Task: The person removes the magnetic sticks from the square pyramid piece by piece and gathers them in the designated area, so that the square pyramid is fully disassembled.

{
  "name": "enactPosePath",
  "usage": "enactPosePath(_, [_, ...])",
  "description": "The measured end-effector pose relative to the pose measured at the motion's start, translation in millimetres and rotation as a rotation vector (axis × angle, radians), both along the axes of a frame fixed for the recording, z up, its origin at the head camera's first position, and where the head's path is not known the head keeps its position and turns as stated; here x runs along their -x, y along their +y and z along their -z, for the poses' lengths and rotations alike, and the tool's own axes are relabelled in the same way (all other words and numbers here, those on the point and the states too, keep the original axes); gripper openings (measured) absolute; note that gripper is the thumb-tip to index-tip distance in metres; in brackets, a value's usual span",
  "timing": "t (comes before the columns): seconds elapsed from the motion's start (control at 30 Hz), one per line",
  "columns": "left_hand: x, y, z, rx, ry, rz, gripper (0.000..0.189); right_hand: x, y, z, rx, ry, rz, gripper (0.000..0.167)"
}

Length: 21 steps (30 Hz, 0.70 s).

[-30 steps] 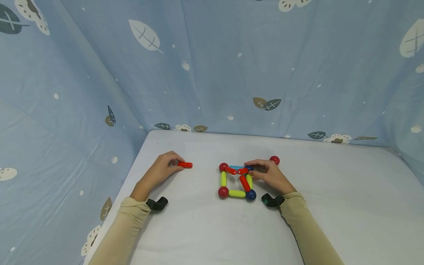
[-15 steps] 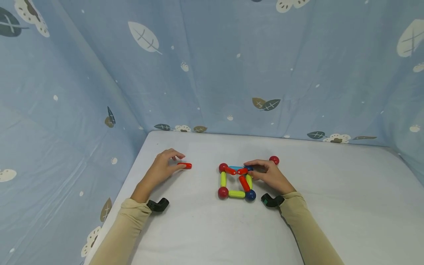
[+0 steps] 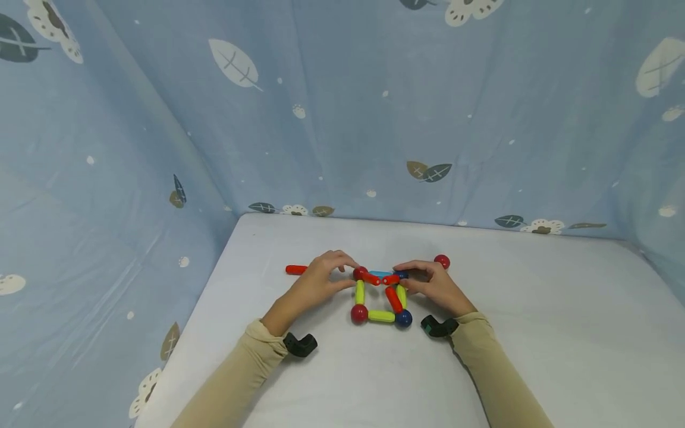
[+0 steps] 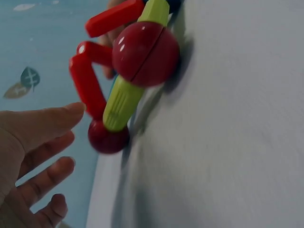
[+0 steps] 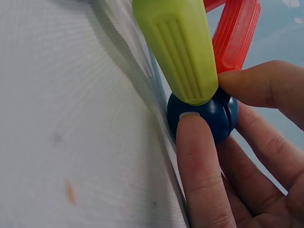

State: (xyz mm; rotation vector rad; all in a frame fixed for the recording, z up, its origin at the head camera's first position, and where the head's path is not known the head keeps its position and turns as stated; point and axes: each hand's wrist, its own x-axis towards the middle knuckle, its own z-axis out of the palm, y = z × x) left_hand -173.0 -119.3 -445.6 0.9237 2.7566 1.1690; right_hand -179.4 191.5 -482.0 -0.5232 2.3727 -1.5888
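Observation:
A square of magnetic rods and balls lies on the white table, with a lime rod (image 3: 382,317) on its near side and a light-blue rod (image 3: 380,274) at the back. Red rods (image 3: 393,299) lean up from its corners. My right hand (image 3: 436,286) pinches the far-right blue ball (image 5: 217,124) between thumb and fingers. At the far-left red ball (image 4: 108,137), my left hand (image 3: 320,279) has come up with fingers spread; its thumb tip is at a red rod (image 4: 88,85), and contact is hard to tell.
A loose red rod (image 3: 296,270) lies left of the structure, partly behind the left hand. Beyond the right hand sits a loose red ball (image 3: 442,261). Blue patterned cloth (image 3: 342,119) hangs behind the table and along its left side.
My left hand has let go of the loose red rod and moved right to the structure's far-left corner. The right hand keeps its hold on the blue ball.

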Motion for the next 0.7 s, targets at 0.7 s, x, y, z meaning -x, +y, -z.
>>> enactPosePath(0.7, [-4.1,32.8,8.5,0.128,0.120,-0.028,0.023,2.5,1.0,2.7,-0.024,0.011,0.012,0.032])
